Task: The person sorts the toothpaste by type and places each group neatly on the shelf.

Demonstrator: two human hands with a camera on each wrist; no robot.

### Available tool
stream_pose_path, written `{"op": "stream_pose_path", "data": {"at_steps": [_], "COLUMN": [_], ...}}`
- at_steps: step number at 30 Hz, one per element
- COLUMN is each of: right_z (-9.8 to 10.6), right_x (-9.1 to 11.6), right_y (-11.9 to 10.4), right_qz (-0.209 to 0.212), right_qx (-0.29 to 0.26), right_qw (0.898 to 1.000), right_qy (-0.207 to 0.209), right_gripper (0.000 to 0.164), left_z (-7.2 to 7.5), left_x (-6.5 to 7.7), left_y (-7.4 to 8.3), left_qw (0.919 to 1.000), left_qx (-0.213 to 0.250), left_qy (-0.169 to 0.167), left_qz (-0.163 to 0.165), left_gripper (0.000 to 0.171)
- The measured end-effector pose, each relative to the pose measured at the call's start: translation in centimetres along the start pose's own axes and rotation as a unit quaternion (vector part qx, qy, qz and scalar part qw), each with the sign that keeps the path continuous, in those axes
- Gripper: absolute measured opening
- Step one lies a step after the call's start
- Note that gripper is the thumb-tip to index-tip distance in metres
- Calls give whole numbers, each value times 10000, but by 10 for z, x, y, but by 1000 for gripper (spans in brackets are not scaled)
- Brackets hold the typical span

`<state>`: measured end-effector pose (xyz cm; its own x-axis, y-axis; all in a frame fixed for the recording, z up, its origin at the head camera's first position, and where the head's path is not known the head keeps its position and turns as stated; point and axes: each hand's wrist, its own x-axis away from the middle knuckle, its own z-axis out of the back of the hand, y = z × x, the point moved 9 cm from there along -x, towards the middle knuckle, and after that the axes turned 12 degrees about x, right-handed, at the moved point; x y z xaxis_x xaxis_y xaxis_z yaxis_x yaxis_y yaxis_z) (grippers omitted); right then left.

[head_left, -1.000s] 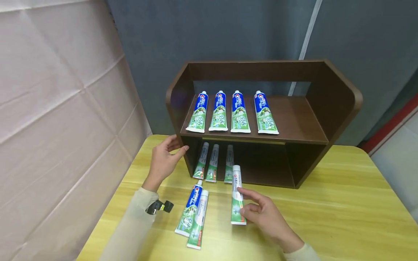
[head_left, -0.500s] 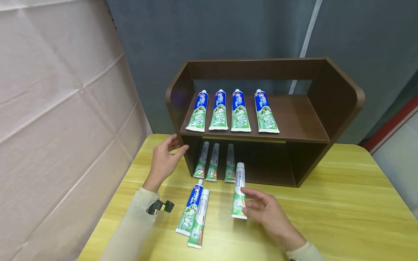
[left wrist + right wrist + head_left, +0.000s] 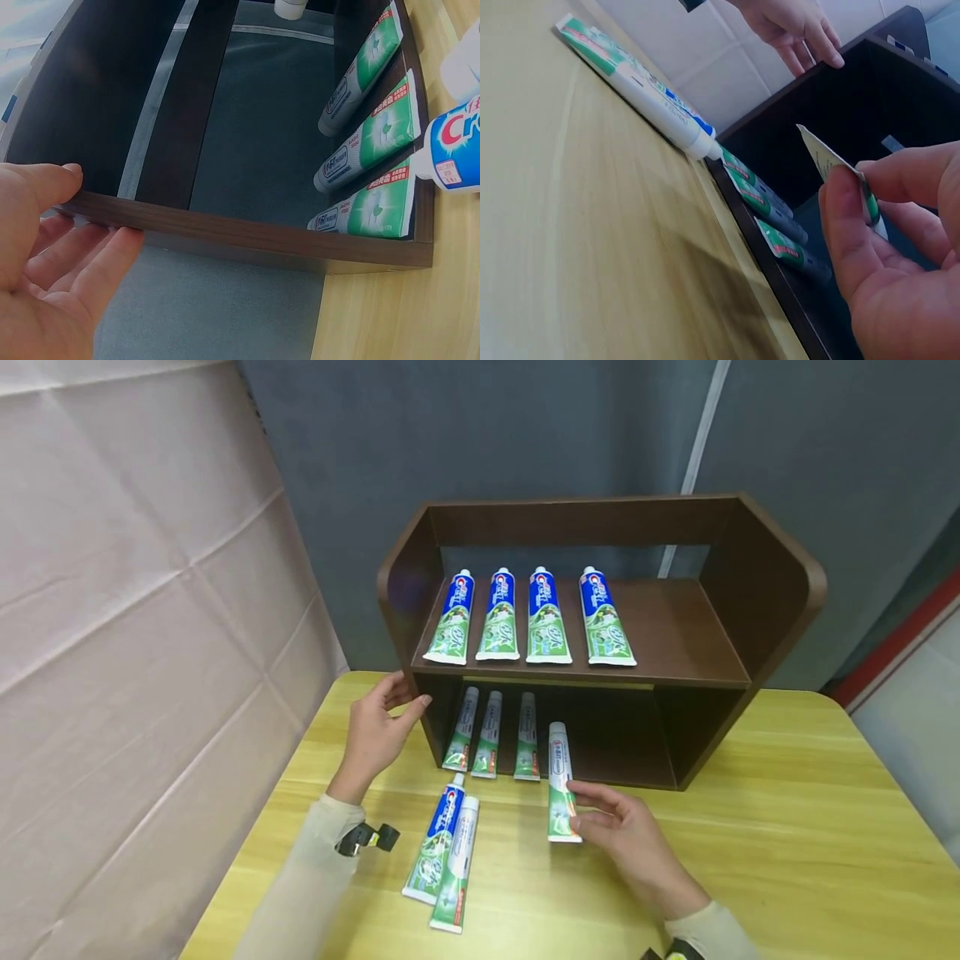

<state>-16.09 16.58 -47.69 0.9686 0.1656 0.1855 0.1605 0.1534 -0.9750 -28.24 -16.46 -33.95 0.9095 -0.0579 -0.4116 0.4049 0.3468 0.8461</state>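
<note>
My right hand [image 3: 633,839] pinches a white-and-green toothpaste tube [image 3: 560,768] near its crimped end, thumb on one face and fingers on the other. The tube's cap points toward the lower compartment of a dark brown two-tier shelf [image 3: 690,631], and it overlaps the front edge in the head view. My left hand [image 3: 375,727] grips the shelf's left side panel [image 3: 247,234], thumb on the inner side and fingers outside. Three similar toothpaste tubes [image 3: 487,737] lie in the lower compartment, toward the left, with their green ends at the front.
Several blue-and-green toothpaste tubes [image 3: 500,614] lie in a row on the upper tier. On the yellow wooden table [image 3: 795,827] before the shelf, a blue-and-green tube [image 3: 437,843] lies partly under a white-and-green one [image 3: 456,868]. A pale cloth wall [image 3: 150,635] stands at left.
My right hand has moved the toothpaste tube forward and a little to the right, closer to the lower compartment. My left hand stays on the side panel.
</note>
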Motion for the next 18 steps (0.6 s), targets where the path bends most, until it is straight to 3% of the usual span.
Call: {"op": "stream_pose_path", "data": {"at_steps": [18], "right_z": [23], "right_x": [-46], "right_y": [21], "right_qz": [104], "right_qx": [530], "right_qw": [9978], "right_qy": [379], "right_gripper": [48], "left_z": [1], "left_x": [0], "left_y": [2], "left_qw": [9999], "left_qx": [-141], "left_qy": [19], "left_qz": [-89], "left_gripper": [47]}}
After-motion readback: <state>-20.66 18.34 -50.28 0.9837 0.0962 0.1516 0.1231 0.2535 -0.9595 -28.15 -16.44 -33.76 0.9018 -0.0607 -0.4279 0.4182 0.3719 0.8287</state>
